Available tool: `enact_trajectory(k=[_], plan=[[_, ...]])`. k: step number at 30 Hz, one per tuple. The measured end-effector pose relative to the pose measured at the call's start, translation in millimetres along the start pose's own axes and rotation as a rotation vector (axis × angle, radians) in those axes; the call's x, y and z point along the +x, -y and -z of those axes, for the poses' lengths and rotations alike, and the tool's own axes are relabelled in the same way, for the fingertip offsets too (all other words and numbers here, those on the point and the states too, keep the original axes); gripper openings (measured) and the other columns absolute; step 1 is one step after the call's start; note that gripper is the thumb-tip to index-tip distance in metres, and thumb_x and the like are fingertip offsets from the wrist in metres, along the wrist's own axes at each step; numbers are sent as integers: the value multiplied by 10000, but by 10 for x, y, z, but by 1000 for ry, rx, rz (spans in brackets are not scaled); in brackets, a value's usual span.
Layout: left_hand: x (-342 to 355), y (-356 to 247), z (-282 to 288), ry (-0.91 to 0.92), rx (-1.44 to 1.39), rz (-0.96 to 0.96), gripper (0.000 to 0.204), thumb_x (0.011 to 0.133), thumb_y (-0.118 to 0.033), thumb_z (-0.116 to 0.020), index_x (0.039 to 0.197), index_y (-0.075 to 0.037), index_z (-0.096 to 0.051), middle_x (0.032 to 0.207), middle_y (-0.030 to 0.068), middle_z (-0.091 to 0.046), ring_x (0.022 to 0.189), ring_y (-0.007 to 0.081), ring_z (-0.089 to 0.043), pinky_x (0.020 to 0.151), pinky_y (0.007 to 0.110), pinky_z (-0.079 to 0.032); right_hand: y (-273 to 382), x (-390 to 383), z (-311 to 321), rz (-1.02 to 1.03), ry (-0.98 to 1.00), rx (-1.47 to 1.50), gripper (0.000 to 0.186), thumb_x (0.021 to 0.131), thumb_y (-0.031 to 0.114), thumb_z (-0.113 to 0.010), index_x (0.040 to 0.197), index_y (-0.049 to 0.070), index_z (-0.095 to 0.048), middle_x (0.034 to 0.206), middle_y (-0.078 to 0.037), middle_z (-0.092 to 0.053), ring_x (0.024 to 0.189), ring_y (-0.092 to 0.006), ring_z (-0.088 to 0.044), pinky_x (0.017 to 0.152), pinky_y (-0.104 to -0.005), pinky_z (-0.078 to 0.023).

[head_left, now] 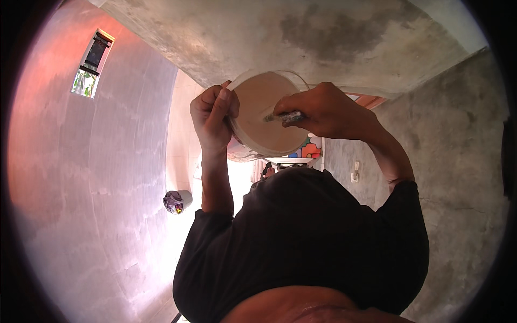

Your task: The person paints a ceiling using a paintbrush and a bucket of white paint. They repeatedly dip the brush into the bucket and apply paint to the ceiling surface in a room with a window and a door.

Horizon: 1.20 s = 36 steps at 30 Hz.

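Black T-shirt (307,231) foremost, I'm watching left hand (214,112) pinching bucket (245,151), right hand (329,112) clasping paintbrush (293,116), overtilting risking spilled pale contents (256,99).

One bare left hand (214,113) and one bare right hand (336,114), two in all, upper centre of the frame. There too, one round pale plastic bucket (241,154) and one slim grey-handled tool (292,116). One narrow rectangular window (85,83), upper left; one whitish round bin (186,199), left of centre; one small beige wall plate (355,176), right of centre (the multicoloured flat pieces (311,151), partly hidden, defy counting).
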<state>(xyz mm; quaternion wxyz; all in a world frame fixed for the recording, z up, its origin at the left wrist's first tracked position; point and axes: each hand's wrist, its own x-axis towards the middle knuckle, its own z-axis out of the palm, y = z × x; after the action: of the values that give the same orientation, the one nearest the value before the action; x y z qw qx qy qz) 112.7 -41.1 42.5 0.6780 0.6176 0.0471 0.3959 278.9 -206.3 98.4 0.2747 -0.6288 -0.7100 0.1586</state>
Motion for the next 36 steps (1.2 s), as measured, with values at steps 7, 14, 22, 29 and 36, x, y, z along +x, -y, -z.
enact_trajectory(k=[7, 14, 22, 29, 36], plan=[[-37, -20, -70, -64, 33, 60, 332, 941, -125, -490, 618, -53, -473, 546, 10, -484, 537, 78, -397, 961, 293, -320, -94, 27, -149, 99, 145, -120, 195, 790, 110, -628, 983, 123, -658, 840, -34, -684, 720, -247, -663, 642, -335, -520], [-38, -6, -98, -47, 30, 52, 338, 941, -130, -493, 612, -55, -466, 547, 7, -485, 537, 79, -400, 978, 303, -313, -201, 48, -243, 78, 221, -150, 187, 792, 116, -622, 974, 120, -665, 841, -37, -687, 735, -244, -666, 661, -338, -521], [-47, -22, -91, -85, -26, 66, 338, 944, -104, -487, 613, -37, -469, 553, 24, -477, 549, 84, -398, 804, 250, -366, -127, -43, -175, 31, -173, -13, 234, 759, 183, -710, 980, 110, -682, 804, -90, -682, 653, -261, -651, 595, -328, -497], [-55, -48, -93, -141, -14, 86, 338, 943, -92, -482, 612, -23, -491, 588, 27, -497, 572, 85, -412, 578, 217, -319, -123, -108, -252, 134, -404, -322, 324, 735, 165, -758, 1036, 82, -669, 802, -92, -687, 621, -243, -648, 558, -319, -494], [-26, -35, -32, -153, -46, -8, 336, 940, -102, -483, 612, -31, -490, 567, 19, -490, 558, 77, -406, 669, 228, -365, -140, -196, -269, -95, -683, 416, 186, 812, 89, -705, 961, -12, -654, 747, -113, -691, 643, -180, -681, 487, -244, -460]])
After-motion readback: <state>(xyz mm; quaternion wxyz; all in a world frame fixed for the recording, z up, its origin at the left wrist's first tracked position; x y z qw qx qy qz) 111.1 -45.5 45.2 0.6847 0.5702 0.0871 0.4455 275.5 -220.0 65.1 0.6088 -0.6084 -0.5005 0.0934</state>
